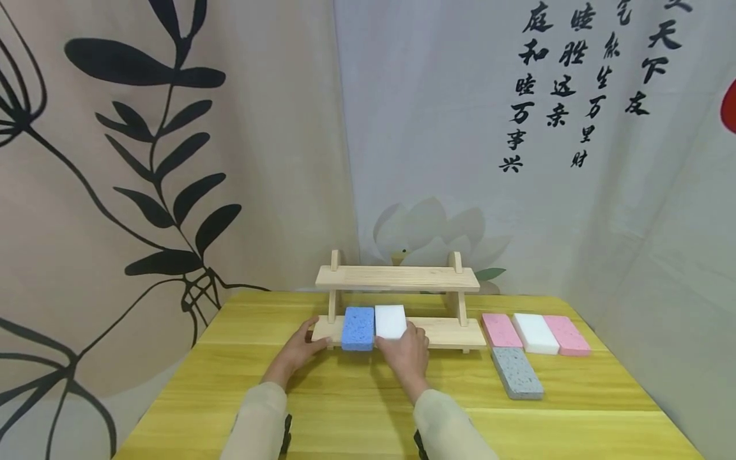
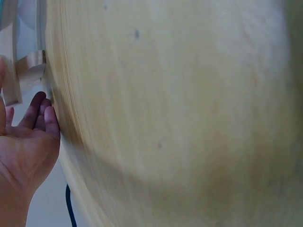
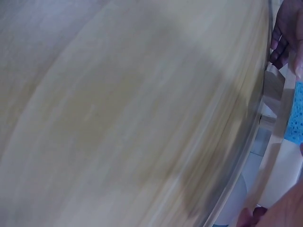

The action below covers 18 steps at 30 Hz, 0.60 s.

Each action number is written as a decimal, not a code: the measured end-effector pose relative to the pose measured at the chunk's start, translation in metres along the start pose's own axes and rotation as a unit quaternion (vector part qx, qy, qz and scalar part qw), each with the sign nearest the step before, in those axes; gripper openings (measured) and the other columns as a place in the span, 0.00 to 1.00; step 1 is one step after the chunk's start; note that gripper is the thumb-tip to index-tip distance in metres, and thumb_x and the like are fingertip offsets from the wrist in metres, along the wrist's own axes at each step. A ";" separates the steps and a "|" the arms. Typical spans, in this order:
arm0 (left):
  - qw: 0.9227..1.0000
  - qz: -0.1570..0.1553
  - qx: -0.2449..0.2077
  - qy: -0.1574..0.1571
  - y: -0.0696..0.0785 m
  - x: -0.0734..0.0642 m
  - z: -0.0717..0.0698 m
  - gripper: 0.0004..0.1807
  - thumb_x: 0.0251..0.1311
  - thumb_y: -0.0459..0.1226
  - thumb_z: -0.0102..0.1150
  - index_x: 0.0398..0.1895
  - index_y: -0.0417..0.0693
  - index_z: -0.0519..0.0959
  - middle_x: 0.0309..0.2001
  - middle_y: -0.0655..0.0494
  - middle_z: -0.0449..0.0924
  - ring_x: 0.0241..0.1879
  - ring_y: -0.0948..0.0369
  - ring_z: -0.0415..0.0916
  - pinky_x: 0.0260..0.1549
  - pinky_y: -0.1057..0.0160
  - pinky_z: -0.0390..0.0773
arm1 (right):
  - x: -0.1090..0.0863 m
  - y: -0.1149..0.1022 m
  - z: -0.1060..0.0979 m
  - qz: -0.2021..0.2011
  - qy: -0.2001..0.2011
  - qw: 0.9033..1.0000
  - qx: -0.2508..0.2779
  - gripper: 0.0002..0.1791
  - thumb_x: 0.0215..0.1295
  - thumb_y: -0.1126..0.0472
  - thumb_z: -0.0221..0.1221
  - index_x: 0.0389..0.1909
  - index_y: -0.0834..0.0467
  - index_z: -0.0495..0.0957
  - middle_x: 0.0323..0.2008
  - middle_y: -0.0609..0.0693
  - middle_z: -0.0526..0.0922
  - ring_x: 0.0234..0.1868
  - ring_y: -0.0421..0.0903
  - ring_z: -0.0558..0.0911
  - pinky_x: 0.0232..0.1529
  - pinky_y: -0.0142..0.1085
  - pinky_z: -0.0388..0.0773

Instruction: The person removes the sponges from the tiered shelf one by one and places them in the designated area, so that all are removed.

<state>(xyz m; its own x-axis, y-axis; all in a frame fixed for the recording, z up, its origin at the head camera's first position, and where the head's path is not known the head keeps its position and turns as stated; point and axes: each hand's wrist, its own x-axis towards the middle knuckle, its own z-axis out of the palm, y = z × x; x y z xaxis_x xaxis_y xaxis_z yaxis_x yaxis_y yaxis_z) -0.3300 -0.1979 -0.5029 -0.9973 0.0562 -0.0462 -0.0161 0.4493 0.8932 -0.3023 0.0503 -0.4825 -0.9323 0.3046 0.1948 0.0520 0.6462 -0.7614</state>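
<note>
A two-tier wooden shelf rack (image 1: 397, 276) stands on the table. On its lower board, a blue sponge (image 1: 358, 329) sits left of a white sponge (image 1: 390, 321), both tilted up toward the back. My right hand (image 1: 407, 358) pinches the white sponge, with the thumb at its lower left and fingers along its right side. My left hand (image 1: 296, 351) grips the lower board's left end, thumb at the front edge; in the left wrist view its other fingers (image 2: 40, 113) lie loosely bent by the rack. The right wrist view catches the blue sponge (image 3: 296, 113) only in part.
Right of the rack lie two pink sponges (image 1: 501, 330), a white sponge (image 1: 535, 333) between them, and a grey sponge (image 1: 517, 373) in front. The wooden table (image 1: 356, 415) meets patterned cloth hangings (image 1: 276, 160) at the back and sides.
</note>
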 end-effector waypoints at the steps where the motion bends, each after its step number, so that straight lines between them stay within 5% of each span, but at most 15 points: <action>1: 1.000 -0.001 0.001 0.000 0.000 0.000 0.000 0.45 0.65 0.51 0.63 0.78 0.49 0.52 0.62 0.35 0.69 0.57 0.44 0.71 0.55 0.42 0.70 | 0.001 0.000 -0.001 0.001 0.000 1.000 0.001 0.45 0.42 0.45 0.76 0.58 0.67 0.73 0.45 0.60 0.75 0.46 0.56 0.73 0.45 0.52 0.73; 18: 1.000 -0.003 0.008 -0.008 -0.005 0.003 0.000 0.47 0.64 0.55 0.62 0.79 0.47 0.51 0.66 0.31 0.64 0.62 0.40 0.67 0.59 0.39 0.67 | 0.005 0.011 -0.026 -0.024 -0.005 0.999 0.034 0.41 0.47 0.48 0.73 0.58 0.69 0.73 0.45 0.60 0.76 0.43 0.55 0.75 0.42 0.51 0.76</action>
<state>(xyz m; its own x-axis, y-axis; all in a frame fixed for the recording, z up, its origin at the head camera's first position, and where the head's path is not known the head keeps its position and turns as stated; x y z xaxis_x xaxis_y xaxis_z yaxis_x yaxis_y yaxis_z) -0.3330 -0.2003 -0.5077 -0.9959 0.0680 -0.0594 -0.0212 0.4638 0.8857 -0.2977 0.0769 -0.4741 -0.9369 0.2666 0.2262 -0.0173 0.6109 -0.7916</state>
